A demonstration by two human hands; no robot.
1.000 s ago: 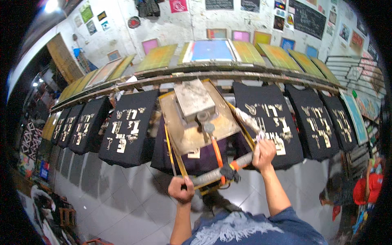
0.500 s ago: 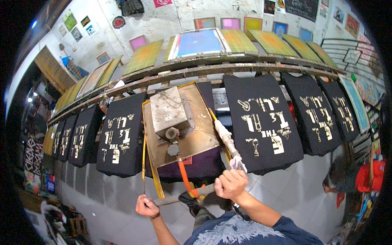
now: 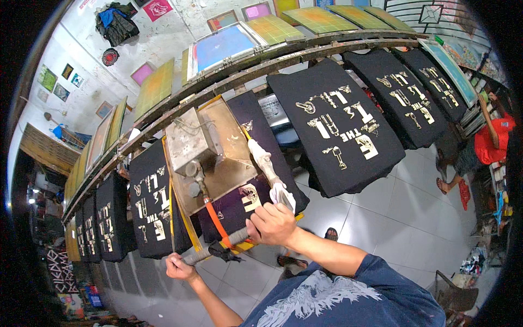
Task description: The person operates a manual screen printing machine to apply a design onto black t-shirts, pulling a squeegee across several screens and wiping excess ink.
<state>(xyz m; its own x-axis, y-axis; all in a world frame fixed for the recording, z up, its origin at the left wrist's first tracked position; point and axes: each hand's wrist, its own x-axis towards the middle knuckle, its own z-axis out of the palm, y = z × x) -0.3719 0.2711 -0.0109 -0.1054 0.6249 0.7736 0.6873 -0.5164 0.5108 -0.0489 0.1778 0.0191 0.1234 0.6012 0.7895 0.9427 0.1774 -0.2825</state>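
Both my hands grip a grey-wrapped handlebar point(image 3: 239, 236), fixed to a yellow-framed metal heating unit. My left hand point(image 3: 181, 267) is closed round the bar's left end; my right hand point(image 3: 271, 224) is closed round its right part. The unit has a flat stained plate point(image 3: 234, 158), a dented metal box point(image 3: 186, 143) on top and an orange hose point(image 3: 217, 219) running towards the bar. A cloth-wrapped rod point(image 3: 262, 162) ends beside my right hand. The plate hangs over a black printed T-shirt point(image 3: 231, 204), part of whose pale print shows at the plate's near and right edges.
More black printed T-shirts lie on boards to the right point(image 3: 338, 128) and left point(image 3: 148, 203). Behind them runs a long rail point(image 3: 234, 82) with raised green-yellow boards point(image 3: 321, 20) and a blue screen frame point(image 3: 223, 50). A person in red point(image 3: 493, 139) stands at the far right.
The heating unit has shifted left across the black shirt, uncovering more of its right side and some print. My hands moved with the bar. The view has turned and tilted.
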